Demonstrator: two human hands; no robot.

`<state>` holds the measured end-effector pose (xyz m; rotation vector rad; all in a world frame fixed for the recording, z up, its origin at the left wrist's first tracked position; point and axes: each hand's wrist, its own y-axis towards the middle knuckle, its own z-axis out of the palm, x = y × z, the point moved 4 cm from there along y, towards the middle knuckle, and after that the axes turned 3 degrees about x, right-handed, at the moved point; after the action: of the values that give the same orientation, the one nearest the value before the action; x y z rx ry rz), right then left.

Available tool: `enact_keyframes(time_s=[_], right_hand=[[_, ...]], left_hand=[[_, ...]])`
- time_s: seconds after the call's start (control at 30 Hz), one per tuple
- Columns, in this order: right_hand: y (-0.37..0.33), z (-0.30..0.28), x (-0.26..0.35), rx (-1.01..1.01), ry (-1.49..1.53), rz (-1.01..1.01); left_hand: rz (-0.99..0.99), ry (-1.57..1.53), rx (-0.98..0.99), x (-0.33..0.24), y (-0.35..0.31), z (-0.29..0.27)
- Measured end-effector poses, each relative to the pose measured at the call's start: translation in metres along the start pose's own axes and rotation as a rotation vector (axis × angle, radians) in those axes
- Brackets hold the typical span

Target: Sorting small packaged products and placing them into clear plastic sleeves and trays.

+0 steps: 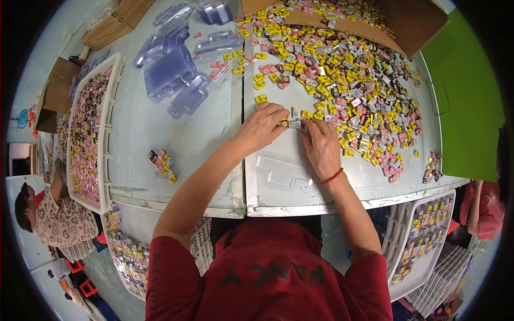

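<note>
My left hand [261, 128] and my right hand [321, 147] meet at the middle of a pale table [176, 128]. Their fingertips press on a short row of small wrapped squares [293, 124] lying between them. A large loose heap of similar yellow, pink and dark small packets [342, 80] spreads just beyond and to the right of my hands. A red cord bracelet [333, 177] circles my right wrist. A clear plastic blister tray [281, 174] lies flat on the table just below my hands.
Clear plastic blister shells [171, 69] pile at the back left. A finished strip of packets [163, 165] lies left of my forearm. White crates of packets stand at the left [88, 128] and lower right [420, 235]. A cardboard box [407, 24] sits at the back. Other people stand at both sides.
</note>
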<state>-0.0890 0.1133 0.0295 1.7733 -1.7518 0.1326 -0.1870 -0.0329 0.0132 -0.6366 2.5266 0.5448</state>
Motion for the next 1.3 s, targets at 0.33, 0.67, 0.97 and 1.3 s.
enact_keyframes(time_s=[0.33,0.67,0.97,1.3], right_hand=[[0.011,-0.003,-0.004,0.033,0.007,-0.018],[0.004,-0.008,-0.016,0.12,0.135,0.177],[0.039,0.002,-0.023,0.118,-0.24,-0.148],[-0.016,-0.019,-0.011,0.02,-0.036,0.252]], left_hand=[[-0.244,-0.017,-0.028,-0.006,-0.001,-0.014],[-0.192,-0.02,0.178,0.006,0.008,-0.019],[0.003,-0.043,0.181,0.01,0.051,0.008],[-0.064,-0.022,0.154,0.021,-0.003,-0.053]])
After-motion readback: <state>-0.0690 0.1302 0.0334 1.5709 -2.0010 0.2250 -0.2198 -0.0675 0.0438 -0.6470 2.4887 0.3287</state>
